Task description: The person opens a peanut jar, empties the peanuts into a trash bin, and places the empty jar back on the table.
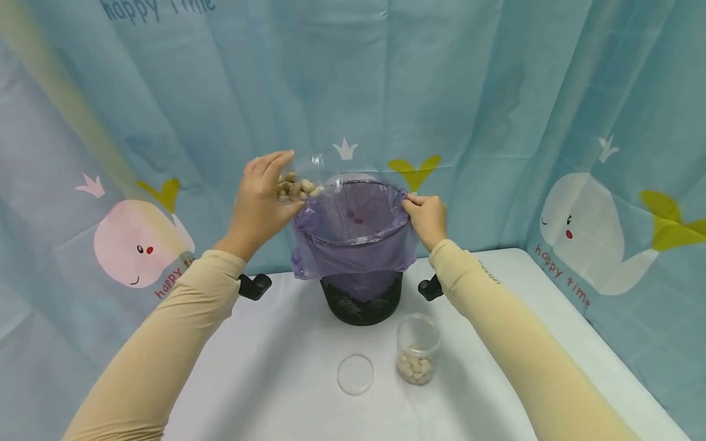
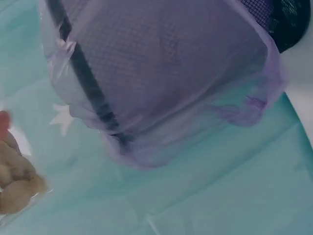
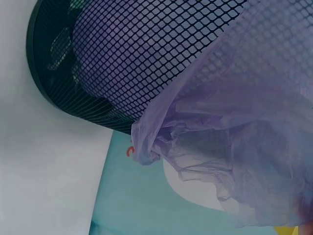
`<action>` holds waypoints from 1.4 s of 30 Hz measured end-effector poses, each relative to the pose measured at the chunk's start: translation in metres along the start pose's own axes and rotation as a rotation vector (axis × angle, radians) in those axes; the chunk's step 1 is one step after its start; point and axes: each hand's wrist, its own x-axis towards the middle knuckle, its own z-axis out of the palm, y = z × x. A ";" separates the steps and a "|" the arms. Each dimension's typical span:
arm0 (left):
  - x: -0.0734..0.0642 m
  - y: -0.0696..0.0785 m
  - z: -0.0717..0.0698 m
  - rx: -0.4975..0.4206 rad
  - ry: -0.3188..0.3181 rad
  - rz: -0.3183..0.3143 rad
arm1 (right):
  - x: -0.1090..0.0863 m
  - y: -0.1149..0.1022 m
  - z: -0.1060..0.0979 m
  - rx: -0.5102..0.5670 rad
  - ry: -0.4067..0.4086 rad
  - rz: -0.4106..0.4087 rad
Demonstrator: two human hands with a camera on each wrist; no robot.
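Fingers (image 1: 270,163) and thumb of the left hand (image 1: 256,199) curl round a clear jar (image 1: 303,162), at 9 o'clock from the mouth of the purple bag (image 1: 353,256). The jar lies almost on its side, its mouth turned toward 3 o'clock, at the bag's edge. At 3 o'clock from the bag's mouth, the right hand (image 1: 428,215) pinches its rim. The bag already lines the black mesh bin (image 1: 361,311) and hangs over its top. Pouring looks far from finished: pale, nut-like lumps (image 1: 295,185) lie in the tipped jar. Whether any are in the bag, I cannot tell. At 5 o'clock on the table (image 1: 259,373), a second jar (image 1: 418,331) stands upright with similar lumps at its bottom; a clear lid (image 1: 355,374) lies at 6 o'clock.
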 end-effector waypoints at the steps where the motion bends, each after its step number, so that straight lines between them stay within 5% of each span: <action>1: 0.000 -0.001 0.000 0.004 0.007 0.000 | 0.000 0.000 0.000 -0.004 0.001 -0.001; 7: -0.003 0.000 0.004 0.019 -0.113 0.031 | -0.001 -0.001 0.002 -0.003 0.006 -0.007; 13: 0.003 0.000 0.004 0.060 0.026 0.083 | -0.001 0.001 0.001 -0.003 0.005 0.005; 20: -0.001 -0.002 0.006 0.077 -0.089 0.074 | -0.001 0.001 -0.002 -0.010 0.015 -0.004; 26: 0.001 -0.004 0.006 0.077 0.036 0.092 | -0.001 0.001 -0.002 -0.011 0.013 -0.010; 33: -0.011 -0.004 0.012 0.099 -0.111 0.117 | -0.002 0.004 0.001 -0.027 0.010 -0.003; 39: -0.003 -0.003 0.008 0.088 0.043 0.137 | -0.001 0.004 0.002 -0.035 0.010 -0.032; 42: 0.001 -0.002 0.010 0.095 0.028 0.144 | 0.000 0.003 0.001 -0.025 0.014 -0.030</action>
